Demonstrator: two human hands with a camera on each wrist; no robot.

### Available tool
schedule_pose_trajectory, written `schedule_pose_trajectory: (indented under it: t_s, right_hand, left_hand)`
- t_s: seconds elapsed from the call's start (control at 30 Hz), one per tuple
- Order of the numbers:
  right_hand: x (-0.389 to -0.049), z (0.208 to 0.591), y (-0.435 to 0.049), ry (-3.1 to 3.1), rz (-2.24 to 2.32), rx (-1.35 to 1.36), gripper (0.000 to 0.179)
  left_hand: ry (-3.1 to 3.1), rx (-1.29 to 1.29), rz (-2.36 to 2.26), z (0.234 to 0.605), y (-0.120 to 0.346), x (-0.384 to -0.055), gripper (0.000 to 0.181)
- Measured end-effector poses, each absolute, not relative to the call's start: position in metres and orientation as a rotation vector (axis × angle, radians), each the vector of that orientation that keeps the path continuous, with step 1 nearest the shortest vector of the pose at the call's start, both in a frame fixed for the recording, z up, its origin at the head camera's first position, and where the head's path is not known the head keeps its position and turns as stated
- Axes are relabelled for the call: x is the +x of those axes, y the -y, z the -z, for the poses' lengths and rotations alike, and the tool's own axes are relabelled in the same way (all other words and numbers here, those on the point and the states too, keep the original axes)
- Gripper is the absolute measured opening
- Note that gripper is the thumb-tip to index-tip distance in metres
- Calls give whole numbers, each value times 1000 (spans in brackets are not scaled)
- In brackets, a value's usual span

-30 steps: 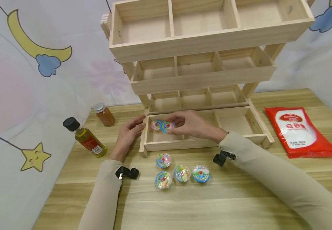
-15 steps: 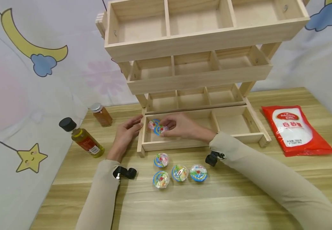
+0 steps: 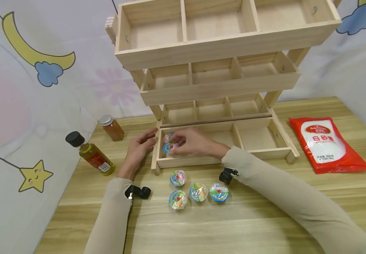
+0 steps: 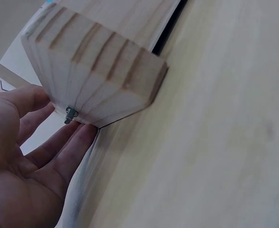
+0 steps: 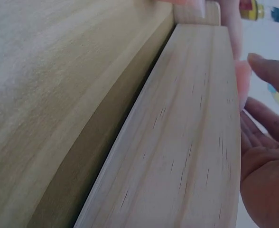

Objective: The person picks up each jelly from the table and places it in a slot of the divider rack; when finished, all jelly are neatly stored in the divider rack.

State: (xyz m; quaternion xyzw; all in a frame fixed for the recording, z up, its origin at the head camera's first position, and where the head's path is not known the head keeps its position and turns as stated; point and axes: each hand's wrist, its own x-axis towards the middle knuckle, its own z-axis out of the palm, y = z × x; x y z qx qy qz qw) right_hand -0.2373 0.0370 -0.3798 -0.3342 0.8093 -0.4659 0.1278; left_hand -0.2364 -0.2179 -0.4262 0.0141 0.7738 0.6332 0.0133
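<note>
My right hand (image 3: 193,141) reaches into the left compartment of the wooden rack's (image 3: 222,161) bottom tier. It pinches a small jelly cup (image 3: 169,147) with a blue-edged, patterned lid. Just behind that cup sits another jelly cup (image 3: 167,137), partly hidden. In the right wrist view the pink side of a cup (image 5: 242,81) shows by the fingers, past the front board (image 5: 177,133). My left hand (image 3: 139,150) rests its fingertips against the rack's left side. The left wrist view has these fingers (image 4: 70,152) touching the wooden end piece (image 4: 97,66) beside a bolt.
Several jelly cups (image 3: 198,192) lie on the table before the rack. An oil bottle (image 3: 95,157) and a silver-lidded jar (image 3: 112,128) stand to the left. A red and white bag (image 3: 325,143) lies at the right. Upper tiers (image 3: 227,44) overhang the bottom one.
My right hand has moved left and slightly toward me with the jelly cup, which now sits in front of the other cup. The left hand stays at the rack's side.
</note>
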Motion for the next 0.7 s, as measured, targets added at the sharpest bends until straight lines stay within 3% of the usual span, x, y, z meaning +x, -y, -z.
schedule_pose_trajectory:
  t_s: [0.7]
  right_hand:
    - [-247, 391, -31, -2361, 1296, -956, 42]
  left_hand:
    - [-2377, 51, -2022, 427, 218, -236, 43]
